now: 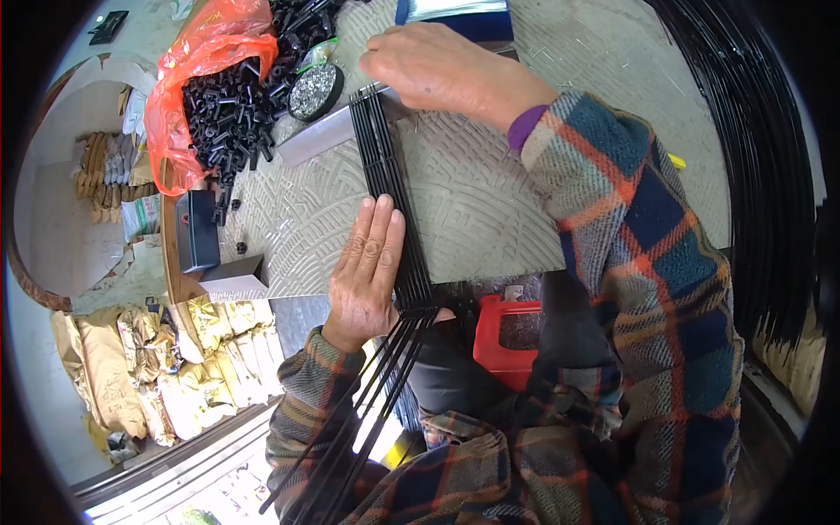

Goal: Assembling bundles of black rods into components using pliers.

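My left hand (363, 271) lies along a row of thin black rods (385, 162), its fingers straight and pressed together on their left side. A thumb tip shows at the rods' right edge, so the hand holds them from beneath. Their far ends rest across a grey metal bar (319, 131); the near ends fan out loosely past the table edge over my left sleeve. My right hand (437, 70) is curled just beyond the far rod ends, above the bar. Its fingertips are bent together, and whatever they pinch is too hidden to make out.
A red plastic bag (162, 140) spills short black tubular parts (223, 122) at the left. Beside it stands a round black dish of small silver bits (313, 92). A blue box (486, 22) is at the back; long black rods (744, 131) hang at the right.
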Available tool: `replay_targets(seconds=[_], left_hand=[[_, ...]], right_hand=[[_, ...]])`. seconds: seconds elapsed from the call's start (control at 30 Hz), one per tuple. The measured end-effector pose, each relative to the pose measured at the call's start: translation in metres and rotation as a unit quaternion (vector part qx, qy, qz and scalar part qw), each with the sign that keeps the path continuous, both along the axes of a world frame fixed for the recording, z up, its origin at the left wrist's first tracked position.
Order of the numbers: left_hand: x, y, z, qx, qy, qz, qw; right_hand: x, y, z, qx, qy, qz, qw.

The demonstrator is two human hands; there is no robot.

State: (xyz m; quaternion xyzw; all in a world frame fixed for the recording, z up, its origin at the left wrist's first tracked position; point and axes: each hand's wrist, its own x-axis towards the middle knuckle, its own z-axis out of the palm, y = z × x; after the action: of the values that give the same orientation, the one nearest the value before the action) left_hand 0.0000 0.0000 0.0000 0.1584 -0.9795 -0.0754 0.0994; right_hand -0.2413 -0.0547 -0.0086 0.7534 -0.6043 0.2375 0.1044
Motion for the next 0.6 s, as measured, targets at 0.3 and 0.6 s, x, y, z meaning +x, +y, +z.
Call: replay_targets(seconds=[0.3,0.6], left_hand=[[-0.005,0.001,-0.002,-0.025,0.043,-0.038,0.998],[-0.002,-0.002,-0.011,-0.025,0.046,-0.031,0.998]], right_hand=[[-0.015,-0.003,-0.006,-0.134,0.005,0.035,0.99],[-0.009,-0.006,-0.01,-0.143,0.004,0.023,0.989]])
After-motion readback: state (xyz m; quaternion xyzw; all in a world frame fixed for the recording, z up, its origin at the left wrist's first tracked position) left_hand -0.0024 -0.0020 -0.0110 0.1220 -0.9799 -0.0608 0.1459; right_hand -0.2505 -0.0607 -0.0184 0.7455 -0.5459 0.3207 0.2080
